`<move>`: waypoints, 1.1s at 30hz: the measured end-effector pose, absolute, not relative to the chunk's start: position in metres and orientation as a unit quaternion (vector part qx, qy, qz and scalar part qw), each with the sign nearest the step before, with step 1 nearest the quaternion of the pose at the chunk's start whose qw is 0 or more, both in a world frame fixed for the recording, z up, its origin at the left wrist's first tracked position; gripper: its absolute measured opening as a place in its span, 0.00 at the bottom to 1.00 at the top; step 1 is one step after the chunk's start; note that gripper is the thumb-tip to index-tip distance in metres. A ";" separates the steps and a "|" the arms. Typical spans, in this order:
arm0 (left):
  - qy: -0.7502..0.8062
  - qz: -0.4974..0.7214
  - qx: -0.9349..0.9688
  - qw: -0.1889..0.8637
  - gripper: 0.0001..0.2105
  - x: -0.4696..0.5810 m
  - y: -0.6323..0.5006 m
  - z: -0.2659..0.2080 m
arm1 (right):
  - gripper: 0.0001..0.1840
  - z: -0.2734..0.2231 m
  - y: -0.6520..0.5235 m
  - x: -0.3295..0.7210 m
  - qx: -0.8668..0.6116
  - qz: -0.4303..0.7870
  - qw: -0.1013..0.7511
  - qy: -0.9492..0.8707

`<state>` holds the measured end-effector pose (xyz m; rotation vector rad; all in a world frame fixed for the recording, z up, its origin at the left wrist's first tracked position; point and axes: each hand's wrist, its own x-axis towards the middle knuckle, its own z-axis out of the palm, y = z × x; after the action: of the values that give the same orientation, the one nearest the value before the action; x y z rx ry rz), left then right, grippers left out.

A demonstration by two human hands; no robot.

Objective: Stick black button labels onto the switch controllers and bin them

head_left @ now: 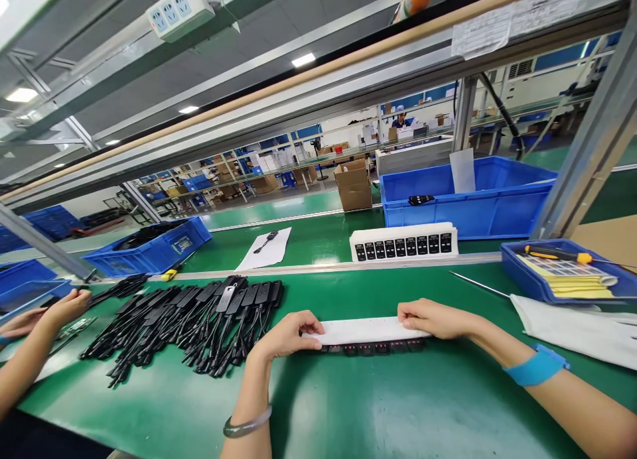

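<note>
The fingers (311,322) of the left hand (283,335) are clamped on the left end of a white strip (365,329), with the thumb along its near edge. The fingers of the right hand (430,318) are bent and closed on the strip's right end. Between the hands, a row of black pieces (367,349) with red marks shows along the strip's near side; the strip partly covers them. The strip is over the green tabletop (398,406).

Left of the strip, past the left hand, lie many black cabled units (196,306), one with a silvery face. Farther left are a co-worker's hands (68,308).

Right of the strip are a thin metal rod (478,284), a white cloth (552,326) and a blue tray (525,288) with yellow papers (567,285) and an orange-and-black tool (557,253).

Beyond the strip stands a white holder (354,240) with nine black blocks (399,248), blocking part of a large blue bin (468,213). Beyond the strip to the left are a white sheet (276,248) bearing a black cabled piece and another blue bin (174,243).
</note>
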<state>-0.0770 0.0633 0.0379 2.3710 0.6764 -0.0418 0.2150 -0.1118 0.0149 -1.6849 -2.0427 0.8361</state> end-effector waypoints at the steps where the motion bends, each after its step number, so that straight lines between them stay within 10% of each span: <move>1: 0.265 -0.014 0.905 0.334 0.11 -0.079 0.066 0.037 | 0.10 0.015 -0.112 0.216 -0.594 0.301 0.185 -0.723; 33: 0.344 0.003 0.899 0.271 0.13 -0.079 0.081 0.021 | 0.09 0.002 -0.112 0.243 -0.679 0.290 0.229 -0.635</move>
<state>-0.0785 0.0809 0.0205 2.4211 0.9277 0.0079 0.2434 -0.1116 0.0024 -1.8685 -1.7464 0.7973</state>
